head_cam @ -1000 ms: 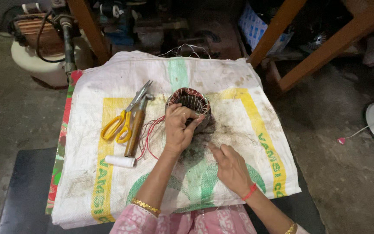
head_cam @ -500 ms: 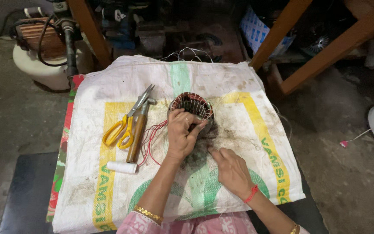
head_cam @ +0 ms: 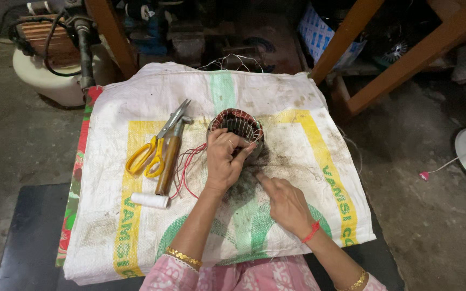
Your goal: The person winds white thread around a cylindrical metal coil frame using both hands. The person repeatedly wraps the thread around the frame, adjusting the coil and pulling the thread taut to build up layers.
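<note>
From the head view, the left hand grips the near rim of a motor stator, a short ring of dark steel with ribbed slots inside and reddish copper winding showing along its top edge; the fingers curl over the rim and close on it. The stator sits upright on a dirty white woven sack with yellow and green print, just beyond those fingers. The right hand rests on the sack nearer the body, fingers loosely together and holding nothing, its forefinger pointing toward the base of the ring. Thin red wires trail from the stator past the left wrist, so the winding looks partly in place with loose leads left to dress, though the slots are too small to judge. Left of the left hand lie yellow-handled scissors, a wooden-handled tool and a smooth white spool.
</note>
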